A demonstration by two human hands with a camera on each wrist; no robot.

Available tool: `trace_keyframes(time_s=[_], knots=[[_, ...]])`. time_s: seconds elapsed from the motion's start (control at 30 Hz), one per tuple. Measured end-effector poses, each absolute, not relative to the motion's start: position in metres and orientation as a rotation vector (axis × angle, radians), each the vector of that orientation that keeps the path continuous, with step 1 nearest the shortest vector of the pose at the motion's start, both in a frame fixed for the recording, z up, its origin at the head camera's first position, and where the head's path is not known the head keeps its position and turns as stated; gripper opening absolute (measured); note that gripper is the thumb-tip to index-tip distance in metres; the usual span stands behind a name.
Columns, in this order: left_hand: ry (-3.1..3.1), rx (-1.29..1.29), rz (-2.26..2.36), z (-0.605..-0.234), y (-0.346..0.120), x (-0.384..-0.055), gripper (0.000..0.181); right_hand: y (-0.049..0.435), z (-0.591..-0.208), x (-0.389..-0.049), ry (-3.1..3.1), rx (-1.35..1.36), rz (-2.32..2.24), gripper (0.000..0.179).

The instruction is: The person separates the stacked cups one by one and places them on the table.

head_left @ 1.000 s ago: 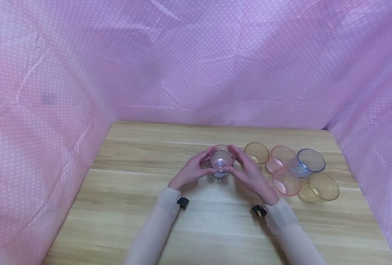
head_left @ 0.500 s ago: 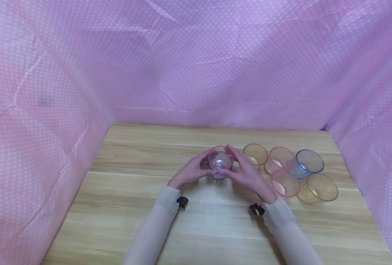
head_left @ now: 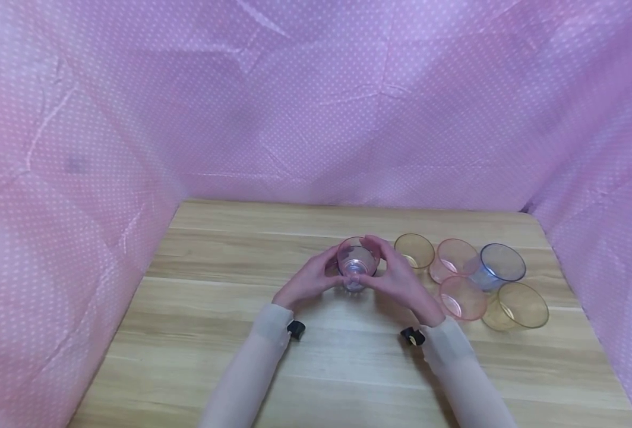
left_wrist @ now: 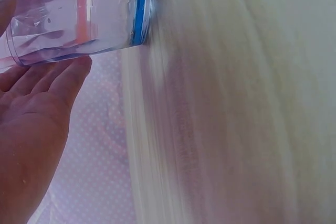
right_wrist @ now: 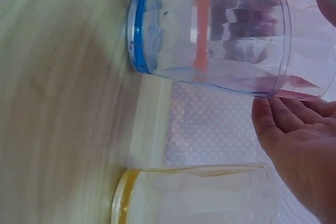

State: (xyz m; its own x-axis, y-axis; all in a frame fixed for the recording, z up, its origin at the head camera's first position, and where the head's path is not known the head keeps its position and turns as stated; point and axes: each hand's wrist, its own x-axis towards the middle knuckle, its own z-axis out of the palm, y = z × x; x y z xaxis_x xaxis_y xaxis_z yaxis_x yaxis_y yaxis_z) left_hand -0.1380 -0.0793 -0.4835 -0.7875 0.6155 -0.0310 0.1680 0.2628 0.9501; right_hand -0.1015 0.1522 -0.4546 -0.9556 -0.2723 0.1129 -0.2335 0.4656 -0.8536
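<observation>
Near the middle of the table, a clear pink-tinted cup sits nested inside a blue-tinted cup, both upright. In the right wrist view the blue cup stands with its blue base at the tabletop, and the pink cup's upper part sticks out above its rim. My left hand holds the stacked pair from the left, thumb in front and fingers behind. From the other side my right hand grips the pink cup, its fingertips right by the blue cup's rim. The two thumbs almost meet at the front.
Right of my right hand stand several more cups on the wooden table: a yellow cup, two pink cups, another blue cup and a second yellow cup. A pink dotted cloth encloses the table's back and sides.
The pink cup has settled slightly lower in the blue cup. My right thumb has shifted left and down, closer to the left thumb. The other cups have stayed put.
</observation>
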Motion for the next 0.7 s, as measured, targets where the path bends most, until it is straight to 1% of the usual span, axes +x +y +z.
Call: trace_keyframes(time_s=[0.23,0.4,0.7], knots=[[2.179,0.733,1.557,-0.4843,-0.0773,-0.1335,0.083,0.1511,-0.4630,-0.1004,2.745,-0.486,-1.536,0.093],[2.177,0.729,1.587,-0.4871,-0.0757,-0.1319,0.083,0.1509,-0.4649,-0.0999,2.691,-0.482,-1.630,0.089],[2.172,0.738,1.611,-0.4906,-0.0763,-0.1292,0.083,0.1510,-0.4637,-0.1006,2.625,-0.454,-1.665,0.090]])
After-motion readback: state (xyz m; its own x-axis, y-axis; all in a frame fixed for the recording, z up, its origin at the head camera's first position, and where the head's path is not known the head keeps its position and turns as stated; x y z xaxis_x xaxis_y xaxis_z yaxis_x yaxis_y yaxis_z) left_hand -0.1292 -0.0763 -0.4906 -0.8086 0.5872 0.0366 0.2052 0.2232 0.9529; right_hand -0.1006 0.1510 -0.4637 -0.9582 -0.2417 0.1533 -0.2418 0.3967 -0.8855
